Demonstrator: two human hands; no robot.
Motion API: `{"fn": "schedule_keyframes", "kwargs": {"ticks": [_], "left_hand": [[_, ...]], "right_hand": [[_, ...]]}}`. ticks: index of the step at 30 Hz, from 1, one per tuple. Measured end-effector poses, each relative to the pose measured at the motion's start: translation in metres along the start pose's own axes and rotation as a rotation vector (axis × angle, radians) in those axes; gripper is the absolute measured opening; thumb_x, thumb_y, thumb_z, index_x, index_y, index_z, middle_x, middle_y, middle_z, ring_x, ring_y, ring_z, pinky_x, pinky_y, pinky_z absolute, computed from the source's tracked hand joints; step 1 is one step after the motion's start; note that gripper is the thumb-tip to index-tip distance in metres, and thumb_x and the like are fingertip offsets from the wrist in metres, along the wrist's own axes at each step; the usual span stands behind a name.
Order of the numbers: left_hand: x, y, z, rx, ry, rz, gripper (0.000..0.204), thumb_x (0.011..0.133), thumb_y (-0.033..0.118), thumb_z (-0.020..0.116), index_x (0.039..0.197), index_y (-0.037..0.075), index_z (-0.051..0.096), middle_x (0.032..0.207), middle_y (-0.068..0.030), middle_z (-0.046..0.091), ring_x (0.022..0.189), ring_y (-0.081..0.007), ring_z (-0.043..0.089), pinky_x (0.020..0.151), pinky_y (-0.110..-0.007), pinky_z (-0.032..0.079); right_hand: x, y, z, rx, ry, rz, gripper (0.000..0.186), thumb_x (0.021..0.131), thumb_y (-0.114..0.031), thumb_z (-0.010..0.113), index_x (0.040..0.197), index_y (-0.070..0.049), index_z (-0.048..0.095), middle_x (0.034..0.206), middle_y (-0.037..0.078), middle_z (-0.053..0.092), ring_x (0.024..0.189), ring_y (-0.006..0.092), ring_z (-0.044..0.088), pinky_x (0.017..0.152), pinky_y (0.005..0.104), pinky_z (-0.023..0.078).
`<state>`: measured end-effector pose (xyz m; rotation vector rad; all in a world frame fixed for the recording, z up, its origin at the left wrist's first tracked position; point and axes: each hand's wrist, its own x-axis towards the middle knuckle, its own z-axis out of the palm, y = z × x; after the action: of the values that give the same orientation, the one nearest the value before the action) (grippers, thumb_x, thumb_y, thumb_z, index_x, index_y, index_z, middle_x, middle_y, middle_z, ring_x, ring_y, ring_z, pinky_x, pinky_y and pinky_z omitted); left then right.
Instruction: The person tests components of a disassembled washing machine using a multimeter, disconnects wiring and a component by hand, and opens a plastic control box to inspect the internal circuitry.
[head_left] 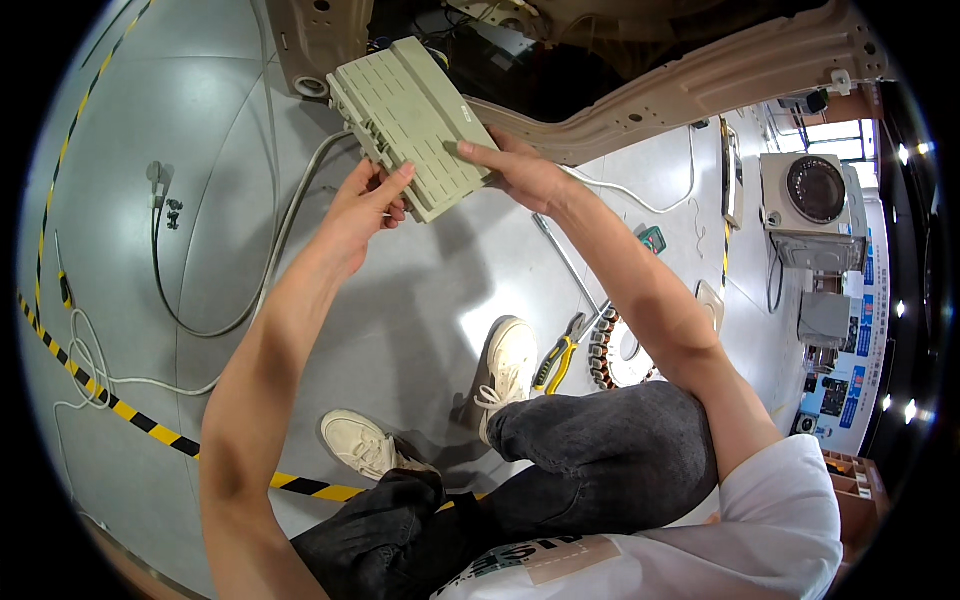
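Both my hands hold a flat, rectangular, pale grey-green plastic housing with rows of narrow slots and connector openings along its left edge. It is tilted and lies in front of an open brown metal cabinet frame. My left hand grips the housing's lower left corner, thumb on top and fingers curled beneath. On the lower right edge, my right hand presses its thumb on the upper face, with its other fingers mostly hidden underneath. A grey cable runs from behind the housing down to the left.
Pliers with yellow-black handles, a ring with copper coils and a metal rod lie right of my shoes. At left are a plug, a screwdriver and striped floor tape. A front-loading washing machine stands at far right.
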<state>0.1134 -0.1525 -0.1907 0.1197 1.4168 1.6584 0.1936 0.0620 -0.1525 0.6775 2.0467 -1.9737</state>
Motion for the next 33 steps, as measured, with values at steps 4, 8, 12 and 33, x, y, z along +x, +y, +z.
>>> {"fn": "schedule_keyframes", "kwargs": {"ticks": [4, 8, 12, 33], "left_hand": [[0.0, 0.0, -0.002, 0.056, 0.022, 0.05, 0.037, 0.087, 0.041, 0.067, 0.095, 0.009, 0.051, 0.078, 0.0006, 0.051, 0.071, -0.0089, 0.049, 0.065, -0.025, 0.042], [-0.004, 0.0, 0.001, 0.087, 0.06, 0.065, 0.037, 0.086, 0.04, 0.068, 0.096, 0.008, 0.052, 0.081, -0.0008, 0.054, 0.074, -0.0093, 0.052, 0.066, -0.024, 0.042], [-0.003, -0.003, 0.011, 0.096, 0.047, 0.15, 0.033, 0.089, 0.038, 0.064, 0.098, 0.008, 0.053, 0.081, -0.0006, 0.055, 0.074, -0.0097, 0.052, 0.068, -0.025, 0.041], [0.045, 0.016, 0.036, -0.688, -0.338, 0.002, 0.061, 0.089, 0.048, 0.059, 0.136, 0.013, 0.041, 0.127, -0.005, 0.05, 0.116, -0.0226, 0.05, 0.096, -0.04, 0.041]], "right_hand": [[-0.015, -0.014, 0.017, -0.647, 0.186, -0.33, 0.105, 0.071, -0.054, 0.075, 0.143, 0.002, 0.023, 0.14, 0.024, 0.035, 0.128, 0.034, 0.039, 0.103, 0.0431, 0.036], [-0.042, -0.022, 0.05, -1.285, 0.267, -0.481, 0.108, 0.064, -0.054, 0.079, 0.144, -0.005, 0.026, 0.144, 0.026, 0.025, 0.132, 0.0455, 0.029, 0.105, 0.054, 0.031], [-0.038, -0.011, 0.066, -1.467, 0.395, -0.474, 0.099, 0.061, -0.042, 0.082, 0.142, -0.014, 0.031, 0.144, 0.025, 0.024, 0.132, 0.0492, 0.026, 0.1, 0.0613, 0.033], [-0.036, -0.053, 0.02, -1.097, 0.317, -0.434, 0.081, 0.072, -0.043, 0.071, 0.135, -0.002, 0.042, 0.139, 0.027, 0.037, 0.128, 0.0405, 0.04, 0.102, 0.0451, 0.038]]}}
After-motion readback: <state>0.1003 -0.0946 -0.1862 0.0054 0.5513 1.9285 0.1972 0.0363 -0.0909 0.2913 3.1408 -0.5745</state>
